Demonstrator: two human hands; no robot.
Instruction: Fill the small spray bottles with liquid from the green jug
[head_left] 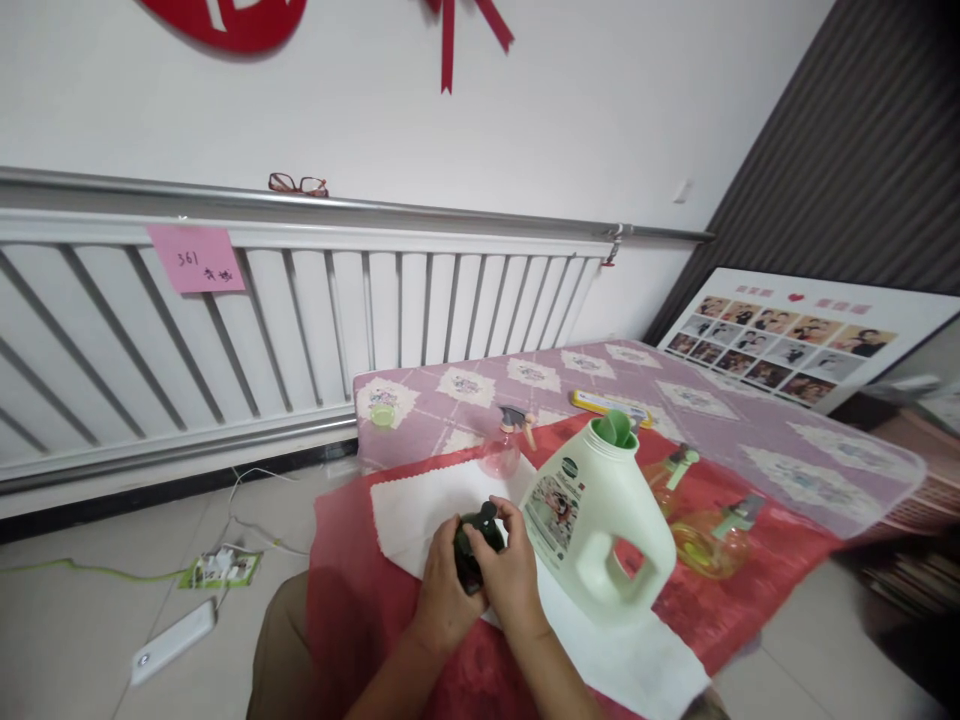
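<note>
Both hands are wrapped around a small dark green bottle [466, 562] with a black top, close to the table's near edge. My left hand [441, 585] closes on its left side, and my right hand [513, 575] grips the right side with fingers up at the top. The hands cover much of the bottle. Just to the right stands a large pale green jug [637, 520], uncapped, with a green spout in its mouth. Behind the hands is a pink clear spray bottle [501, 456] with a dark trigger head. A white cloth [409, 510] lies underneath.
Two yellow spray bottles, one nearer [709, 548] and one farther [664, 480], stand beyond the jug on a red cloth [780, 535]. A light green cap [382, 415] and a yellow packet [609, 407] lie farther back. A white radiator [420, 310] runs behind the table.
</note>
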